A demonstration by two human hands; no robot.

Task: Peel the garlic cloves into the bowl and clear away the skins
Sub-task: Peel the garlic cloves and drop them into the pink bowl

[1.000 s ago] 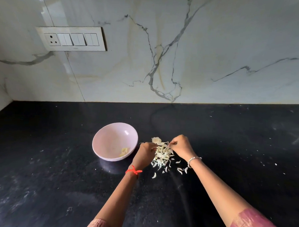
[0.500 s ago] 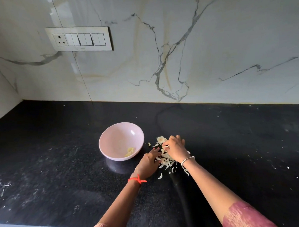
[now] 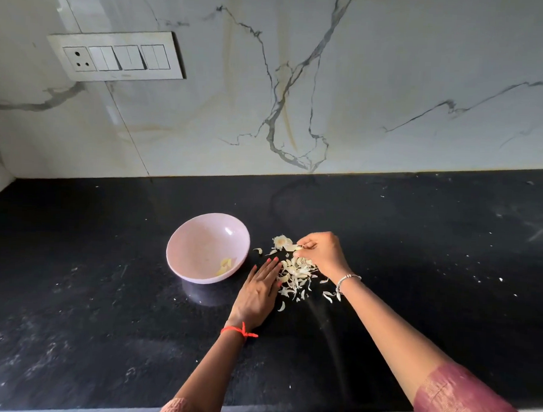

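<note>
A pale pink bowl (image 3: 184, 248) stands on the black counter, with a few peeled garlic cloves (image 3: 225, 265) low on its right side. Just right of the bowl lies a pile of white garlic skins (image 3: 296, 274), with stray skins around it. My left hand (image 3: 260, 291) lies flat on the counter, fingers extended, its edge against the pile's left side. My right hand (image 3: 322, 253) hovers over the far right of the pile, fingertips pinched on a piece of skin. A larger papery husk (image 3: 281, 242) lies at the pile's far end.
The black stone counter (image 3: 417, 259) stretches left and right, flecked with white specks. A marble wall rises behind it, carrying a switch and socket panel (image 3: 118, 55) at upper left. The counter's front edge runs along the bottom of the view.
My left hand has opened from a fist and now lies flat against the pile. My right hand has shifted toward the far end of the skins. The camera has moved closer.
</note>
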